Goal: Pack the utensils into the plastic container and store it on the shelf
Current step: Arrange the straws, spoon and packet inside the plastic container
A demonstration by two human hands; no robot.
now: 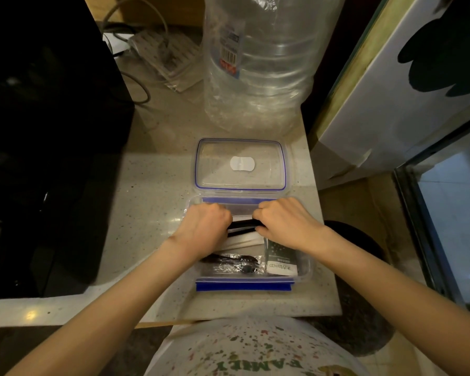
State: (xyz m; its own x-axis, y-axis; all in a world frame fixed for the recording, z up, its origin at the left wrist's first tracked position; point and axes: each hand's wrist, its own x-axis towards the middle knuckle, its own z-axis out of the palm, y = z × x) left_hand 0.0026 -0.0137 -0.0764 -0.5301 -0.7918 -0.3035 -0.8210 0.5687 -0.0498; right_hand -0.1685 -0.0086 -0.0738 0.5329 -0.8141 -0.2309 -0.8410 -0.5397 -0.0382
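A clear plastic container (305, 268) with blue clips stands open on the speckled counter in front of me. Its clear lid (240, 164) with a blue seal lies flat just behind it. My left hand (205, 226) and my right hand (282, 222) are both closed over the far half of the container, each gripping one end of a bundle of black utensils (243, 225). In the near half lie wrapped black plastic spoons (234, 263) and a dark packet with a white label (281, 257).
A big clear water jug (258, 58) stands behind the lid. A black appliance (44, 131) fills the left side. A power strip with cables (166, 54) lies at the back. A white box (391, 104) and a glass tank (445, 213) stand at the right.
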